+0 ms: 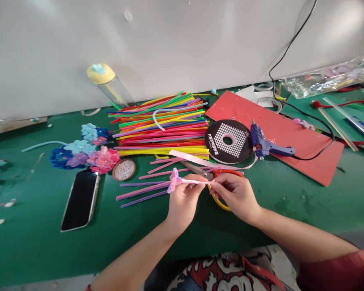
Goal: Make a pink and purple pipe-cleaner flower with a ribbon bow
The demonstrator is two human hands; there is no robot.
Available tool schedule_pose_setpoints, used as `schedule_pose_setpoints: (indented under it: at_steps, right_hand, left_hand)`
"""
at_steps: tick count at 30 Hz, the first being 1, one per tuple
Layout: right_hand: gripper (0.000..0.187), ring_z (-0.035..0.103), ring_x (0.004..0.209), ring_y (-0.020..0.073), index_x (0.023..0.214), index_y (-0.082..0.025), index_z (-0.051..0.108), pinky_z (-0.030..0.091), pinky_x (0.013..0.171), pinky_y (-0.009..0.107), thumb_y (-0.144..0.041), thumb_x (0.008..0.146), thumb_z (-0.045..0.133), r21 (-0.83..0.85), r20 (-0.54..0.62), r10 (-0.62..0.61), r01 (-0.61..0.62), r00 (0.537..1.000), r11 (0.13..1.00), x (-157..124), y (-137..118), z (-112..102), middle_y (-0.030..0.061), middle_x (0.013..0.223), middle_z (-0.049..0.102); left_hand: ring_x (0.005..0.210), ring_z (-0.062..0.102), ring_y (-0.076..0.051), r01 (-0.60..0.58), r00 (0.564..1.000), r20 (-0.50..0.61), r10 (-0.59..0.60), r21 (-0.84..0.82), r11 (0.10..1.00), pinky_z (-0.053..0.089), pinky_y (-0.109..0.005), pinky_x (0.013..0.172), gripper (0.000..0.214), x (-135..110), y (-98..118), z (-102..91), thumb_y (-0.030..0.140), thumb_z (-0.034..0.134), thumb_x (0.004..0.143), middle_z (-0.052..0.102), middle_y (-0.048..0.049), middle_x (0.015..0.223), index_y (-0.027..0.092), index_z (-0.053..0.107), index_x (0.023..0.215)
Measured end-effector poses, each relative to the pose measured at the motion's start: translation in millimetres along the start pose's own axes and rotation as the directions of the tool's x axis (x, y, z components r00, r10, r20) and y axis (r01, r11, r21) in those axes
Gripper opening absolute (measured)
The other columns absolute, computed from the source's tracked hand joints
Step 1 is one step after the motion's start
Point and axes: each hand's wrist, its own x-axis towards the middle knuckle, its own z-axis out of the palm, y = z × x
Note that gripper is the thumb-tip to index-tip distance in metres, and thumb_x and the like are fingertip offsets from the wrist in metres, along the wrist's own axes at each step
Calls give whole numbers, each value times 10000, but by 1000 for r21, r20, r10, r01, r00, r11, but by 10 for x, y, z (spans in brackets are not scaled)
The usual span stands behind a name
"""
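Observation:
My left hand is closed around a small pink and purple pipe-cleaner flower on a thin pale stem. My right hand pinches the other end of that stem. Both hands hover just above the green table, over a pair of scissors with orange and yellow handles. A big heap of coloured pipe cleaners lies right behind the hands, and several loose pink and purple ones lie to the left.
A black ribbon spool and a blue glue gun rest on a red sheet. Finished blue and pink flowers, a round tin of beads and a phone lie at left. A yellow-capped tube leans on the wall.

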Motion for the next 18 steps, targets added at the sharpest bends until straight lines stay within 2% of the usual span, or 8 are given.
schedule_pose_setpoints:
  at_steps: [5,12,18]
  right_hand:
    - [208,544,444,91,635,-149,575,452,411,187,-319,756,578,-31,-22,-38,37,999,999,-7,-6,-6,21,538,618]
    - [194,561,457,95,625,-152,579,461,423,187,-287,763,576,-46,4,-76,76,997,996,-33,0,-10,22,554,631]
    - [249,564,453,107,654,-154,598,464,425,202,-376,765,577,-133,31,-105,108,994,985,-14,5,-27,15,532,620]
  left_hand:
    - [739,620,-184,48,998,-42,-45,50,998,510,-325,693,141,-7,50,36,244,688,642,665,-39,767,168,632,747]
    - [707,610,-167,44,999,-14,-43,54,998,504,-304,685,85,-8,79,44,234,656,672,640,-28,719,160,619,686]
    - [698,604,-159,61,998,-8,-60,41,997,500,-261,665,123,-7,110,38,251,636,691,625,-45,709,138,588,687]
